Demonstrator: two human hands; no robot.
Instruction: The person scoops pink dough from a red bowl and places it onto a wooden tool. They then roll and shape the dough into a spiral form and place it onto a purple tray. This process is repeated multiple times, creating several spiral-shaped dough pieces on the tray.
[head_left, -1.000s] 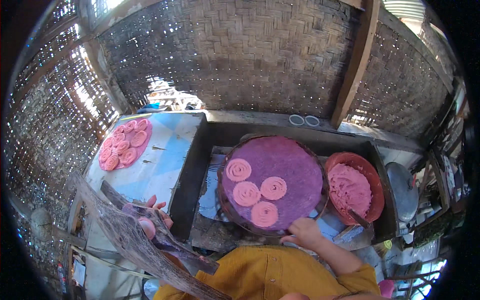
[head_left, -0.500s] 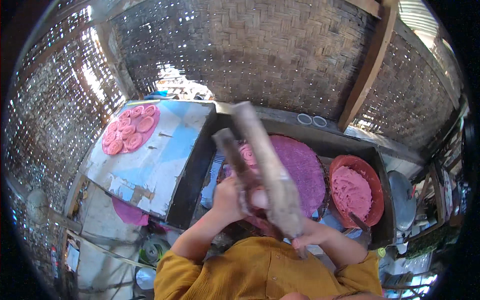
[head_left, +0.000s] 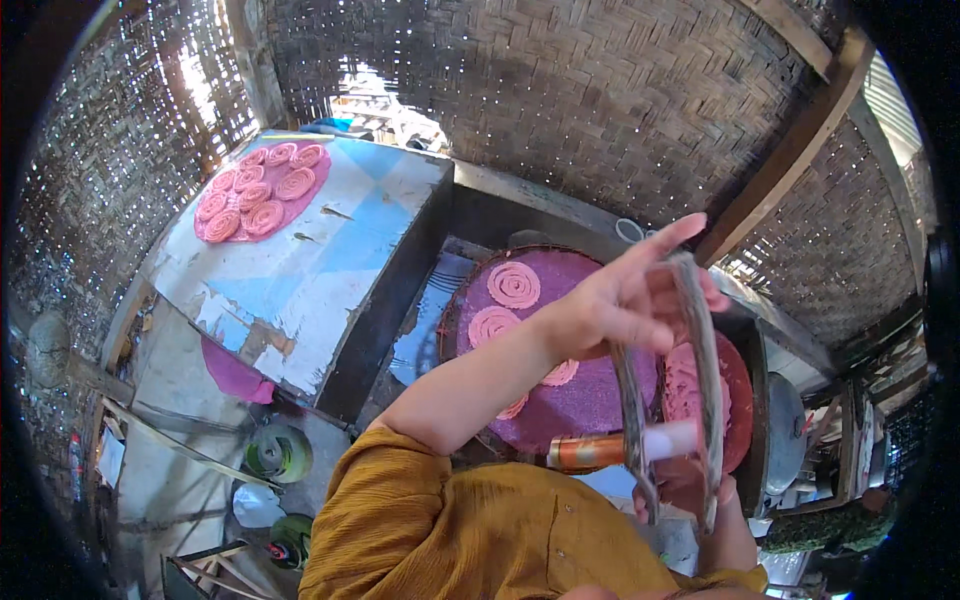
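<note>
A wooden hand press (head_left: 708, 370) with two long weathered bars hangs in front of me, tilted over the right side of the work. Between its bars sits a pale tube (head_left: 672, 440), with an orange-and-gold cylinder (head_left: 588, 452) sticking out to the left. My left hand (head_left: 635, 300) is open at the far end of the bars, fingers spread. At the near end, my right hand (head_left: 728, 497) grips the press, partly hidden by it. Beneath lies a round tray with purple cloth (head_left: 600, 400), bearing several pink dough swirls (head_left: 514, 286).
To the right stands a red basin (head_left: 738, 400) holding pink dough (head_left: 683, 380). On the blue-and-white tabletop (head_left: 350, 250) at left, more pink swirls (head_left: 263, 217) rest on a pink round. A wooden post (head_left: 790, 150) and woven wall rise behind. Green gas cylinders (head_left: 278, 453) stand at lower left.
The press has swung to the right and turned, showing the orange cylinder. My left hand has come off its grip and opened at the far end. My view has tilted.
</note>
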